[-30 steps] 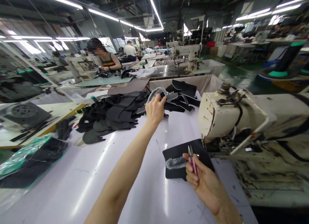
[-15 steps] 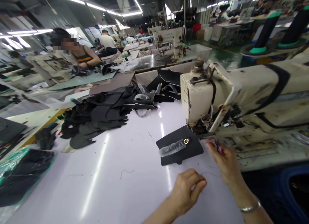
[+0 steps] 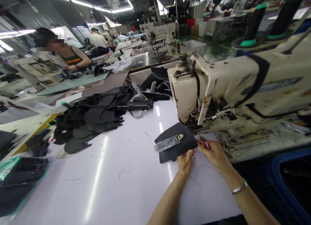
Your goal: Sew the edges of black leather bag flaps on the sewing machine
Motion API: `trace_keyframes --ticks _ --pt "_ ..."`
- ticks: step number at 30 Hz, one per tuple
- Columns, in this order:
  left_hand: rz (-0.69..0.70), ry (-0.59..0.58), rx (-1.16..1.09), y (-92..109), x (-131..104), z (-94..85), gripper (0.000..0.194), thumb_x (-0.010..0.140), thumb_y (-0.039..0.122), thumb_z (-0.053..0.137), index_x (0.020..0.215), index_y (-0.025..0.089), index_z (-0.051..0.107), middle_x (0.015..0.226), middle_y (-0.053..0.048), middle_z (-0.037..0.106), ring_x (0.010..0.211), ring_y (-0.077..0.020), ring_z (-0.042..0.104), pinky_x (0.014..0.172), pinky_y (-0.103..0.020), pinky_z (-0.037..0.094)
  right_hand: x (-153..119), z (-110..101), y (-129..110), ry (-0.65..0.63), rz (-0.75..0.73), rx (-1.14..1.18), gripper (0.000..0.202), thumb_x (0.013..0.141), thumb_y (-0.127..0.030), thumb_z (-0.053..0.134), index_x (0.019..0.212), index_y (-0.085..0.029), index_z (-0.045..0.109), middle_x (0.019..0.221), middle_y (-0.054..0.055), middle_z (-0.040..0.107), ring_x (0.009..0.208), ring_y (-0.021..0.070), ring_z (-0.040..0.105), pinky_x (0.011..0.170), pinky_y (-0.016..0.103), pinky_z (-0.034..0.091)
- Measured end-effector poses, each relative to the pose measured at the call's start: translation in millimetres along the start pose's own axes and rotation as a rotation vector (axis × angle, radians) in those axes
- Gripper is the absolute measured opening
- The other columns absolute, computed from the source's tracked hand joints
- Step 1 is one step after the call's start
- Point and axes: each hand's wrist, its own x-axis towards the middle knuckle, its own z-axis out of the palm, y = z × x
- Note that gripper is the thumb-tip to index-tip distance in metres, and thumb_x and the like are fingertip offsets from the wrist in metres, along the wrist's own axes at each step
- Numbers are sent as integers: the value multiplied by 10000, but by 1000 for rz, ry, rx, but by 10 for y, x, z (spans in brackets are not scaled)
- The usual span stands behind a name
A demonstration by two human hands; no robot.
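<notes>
The black leather-like panel (image 3: 173, 155) lies tilted under the head of the sewing machine (image 3: 186, 92). Across the panel runs a handle strap in clear plastic wrap (image 3: 167, 143), with a gold ring (image 3: 180, 137) at its upper end. My left hand (image 3: 185, 162) pinches the panel's near edge, its fingertips partly hidden beneath it. In my right hand (image 3: 213, 153) is a pair of small thread snips (image 3: 205, 143) with pinkish handles, blades pointing up. Its thumb and fingertips are at the panel's right corner, close to my left fingers.
Dark cut pieces (image 3: 94, 118) are heaped at the table's back left, beside panels with wrapped handles (image 3: 139, 100). Loose threads (image 3: 195, 181) lie on the white tabletop (image 3: 136, 192). A blue basket (image 3: 274, 166) stands at right. Thread cones (image 3: 252, 26) rise behind the machine. A co-worker (image 3: 73, 56) sits across.
My left hand has moved up from the bare tabletop to the panel's near edge and grips it. My right hand has come to the panel's corner, still with the snips. The view has shifted right.
</notes>
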Motion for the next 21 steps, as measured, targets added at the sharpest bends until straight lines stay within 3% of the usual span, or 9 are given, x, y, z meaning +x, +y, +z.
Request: trace_keyframes --ticks 4,11,21 --pt "-4 10 -1 63 -5 -5 478 795 620 733 594 195 639 587 -37 635 544 -164 557 584 -295 465 -13 43 -36 -21 -23 -2 315 783 -449 784 675 -160 721 597 -10 571 574 124 464 554 254 358" --pt "-117 -128 -264 319 -126 59 488 922 583 652 672 164 657 584 -18 601 545 -132 524 580 -271 421 -53 -4 -108 -138 -18 27 322 847 -398 733 629 -181 640 631 9 622 635 152 531 642 280 410" --pt "-245 -34 -371 374 -175 79 427 879 501 759 660 143 676 585 2 590 563 -107 496 575 -260 367 -111 -54 -114 -146 0 -7 237 886 -360 708 756 -162 722 713 30 673 710 179 578 696 302 419"
